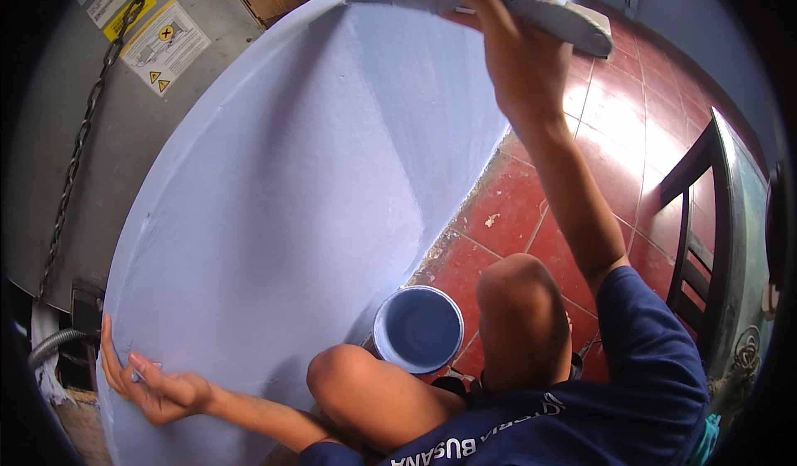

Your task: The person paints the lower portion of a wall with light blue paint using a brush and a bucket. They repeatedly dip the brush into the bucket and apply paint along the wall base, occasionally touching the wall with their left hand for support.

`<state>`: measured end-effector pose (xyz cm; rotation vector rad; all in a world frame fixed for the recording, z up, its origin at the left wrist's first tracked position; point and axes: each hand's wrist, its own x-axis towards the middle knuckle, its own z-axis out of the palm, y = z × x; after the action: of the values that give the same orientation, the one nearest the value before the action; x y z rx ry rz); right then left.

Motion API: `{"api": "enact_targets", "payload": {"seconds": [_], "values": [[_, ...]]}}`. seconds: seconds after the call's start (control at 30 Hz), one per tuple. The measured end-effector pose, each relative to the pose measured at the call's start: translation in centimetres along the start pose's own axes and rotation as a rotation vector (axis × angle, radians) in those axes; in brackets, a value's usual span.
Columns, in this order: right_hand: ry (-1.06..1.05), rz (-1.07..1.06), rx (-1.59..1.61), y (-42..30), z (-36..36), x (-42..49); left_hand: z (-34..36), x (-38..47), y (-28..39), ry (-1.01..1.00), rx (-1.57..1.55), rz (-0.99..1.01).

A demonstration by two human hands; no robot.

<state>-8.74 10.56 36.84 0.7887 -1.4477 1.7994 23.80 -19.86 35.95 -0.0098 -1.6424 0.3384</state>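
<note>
My right hand (529,61) is raised at the top of the view, closed on the handle of a wide paintbrush (560,21). The brush head, partly cut off by the picture's edge, is at the top of a low light-blue wall (299,173). Part of this wall carries a darker blue stretch. At lower left my left hand (155,391) is at the wall's edge, with a small whitish thing at its fingers; whether it grips that thing I cannot tell. A round bucket of blue paint (418,330) stands on the floor between my knees, close to the wall's foot.
Red floor tiles (510,211) run along the wall's foot. A dark wooden piece of furniture with slats (716,217) stands at the right. Beyond the wall at left are a grey metal cabinet (205,74) with labels, a hanging chain (78,148) and a flexible conduit (56,344).
</note>
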Motion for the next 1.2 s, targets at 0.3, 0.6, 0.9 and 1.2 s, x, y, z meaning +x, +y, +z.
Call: {"api": "enact_targets", "payload": {"seconds": [0.3,0.6,0.9,1.2], "values": [[0.058,0.913,0.454,8.2,-3.0,-19.5,-0.6,-0.1,0.1,0.019,0.002,-0.063],[0.032,1.125,0.318,10.7,-6.1,-23.0,-0.2,1.0,1.7,0.014,-0.008,-0.11],[-0.105,0.378,0.407,-3.3,1.3,-1.0,-0.3,0.2,0.7,-0.017,-0.012,-0.035],[-0.332,-0.076,-0.309,-4.1,-0.3,-2.4,-1.0,0.9,0.1,-0.043,0.012,0.0]]}}
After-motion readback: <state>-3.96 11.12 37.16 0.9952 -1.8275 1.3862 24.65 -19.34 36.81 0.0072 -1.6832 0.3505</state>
